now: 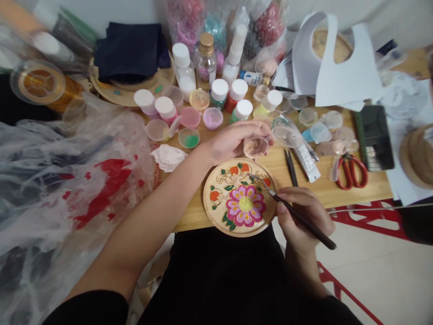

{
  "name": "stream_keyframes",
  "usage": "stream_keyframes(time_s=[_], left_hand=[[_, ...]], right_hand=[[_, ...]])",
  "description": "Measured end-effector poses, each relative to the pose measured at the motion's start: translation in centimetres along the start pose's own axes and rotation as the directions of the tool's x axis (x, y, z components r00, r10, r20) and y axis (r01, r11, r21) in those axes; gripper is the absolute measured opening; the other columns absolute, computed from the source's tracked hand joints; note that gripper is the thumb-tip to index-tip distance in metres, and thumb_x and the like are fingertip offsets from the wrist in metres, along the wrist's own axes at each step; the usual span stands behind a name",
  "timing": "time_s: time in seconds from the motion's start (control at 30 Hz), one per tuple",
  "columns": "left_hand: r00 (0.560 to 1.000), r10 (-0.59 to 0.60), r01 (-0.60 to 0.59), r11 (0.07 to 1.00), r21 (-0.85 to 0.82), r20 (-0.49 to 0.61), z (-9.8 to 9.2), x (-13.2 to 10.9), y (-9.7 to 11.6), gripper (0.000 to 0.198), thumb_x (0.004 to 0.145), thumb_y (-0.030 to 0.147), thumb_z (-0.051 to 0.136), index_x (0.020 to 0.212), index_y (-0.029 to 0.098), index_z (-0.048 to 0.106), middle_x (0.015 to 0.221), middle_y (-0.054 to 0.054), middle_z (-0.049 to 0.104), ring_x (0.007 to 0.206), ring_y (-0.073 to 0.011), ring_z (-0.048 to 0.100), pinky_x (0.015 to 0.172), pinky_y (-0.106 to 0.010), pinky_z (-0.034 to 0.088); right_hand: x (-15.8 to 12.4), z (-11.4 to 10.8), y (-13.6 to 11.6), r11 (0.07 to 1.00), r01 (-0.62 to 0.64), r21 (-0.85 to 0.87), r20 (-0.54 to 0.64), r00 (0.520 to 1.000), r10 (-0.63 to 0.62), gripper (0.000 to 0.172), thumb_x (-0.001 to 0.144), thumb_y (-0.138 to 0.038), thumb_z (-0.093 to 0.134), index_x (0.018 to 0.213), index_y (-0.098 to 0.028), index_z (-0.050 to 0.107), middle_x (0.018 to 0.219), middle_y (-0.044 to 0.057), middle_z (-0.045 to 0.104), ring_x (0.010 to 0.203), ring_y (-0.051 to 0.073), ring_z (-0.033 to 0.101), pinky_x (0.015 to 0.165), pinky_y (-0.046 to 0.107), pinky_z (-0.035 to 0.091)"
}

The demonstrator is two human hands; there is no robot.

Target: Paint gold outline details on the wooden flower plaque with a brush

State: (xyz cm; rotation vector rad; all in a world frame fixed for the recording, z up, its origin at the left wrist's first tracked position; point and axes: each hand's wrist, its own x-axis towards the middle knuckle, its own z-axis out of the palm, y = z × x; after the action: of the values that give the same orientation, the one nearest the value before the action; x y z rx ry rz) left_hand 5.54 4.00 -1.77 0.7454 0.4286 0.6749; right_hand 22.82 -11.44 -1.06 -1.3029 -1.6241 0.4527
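Note:
My left hand is closed around a small clear cup with beige material inside, tilted above the far edge of a round wooden plaque. In my right hand is a slim tool with a dark handle and a thin metal tip, pinched between thumb and fingers. That tip is over the upper right part of the plaque; whether it touches the surface, I cannot tell. A pink flower with a yellow centre, orange fruits and green leaves, outlined in gold, decorates the plaque, which overhangs the table's front edge.
Behind the plaque stand several white-capped jars and open colour cups. Crumpled tissue lies left. Tweezers, a metal tube, red-handled pliers and a phone lie right. Plastic bags cover the left side.

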Motion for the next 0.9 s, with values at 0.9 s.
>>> stream_keyframes(time_s=[0.9], left_hand=[[0.998, -0.045, 0.040, 0.995, -0.096, -0.051, 0.4, -0.1, 0.5, 0.013, 0.080, 0.013, 0.055, 0.070, 0.010, 0.063, 0.065, -0.001, 0.067, 0.056, -0.0090, 0.064, 0.057, -0.022, 0.047]], right_hand=[[2.1, 0.5, -1.2, 0.926, -0.059, 0.373, -0.249, 0.955, 0.161, 0.008, 0.080, -0.016, 0.067, 0.086, -0.019, 0.072, 0.075, 0.001, 0.067, 0.065, 0.015, 0.065, 0.053, 0.029, 0.051]])
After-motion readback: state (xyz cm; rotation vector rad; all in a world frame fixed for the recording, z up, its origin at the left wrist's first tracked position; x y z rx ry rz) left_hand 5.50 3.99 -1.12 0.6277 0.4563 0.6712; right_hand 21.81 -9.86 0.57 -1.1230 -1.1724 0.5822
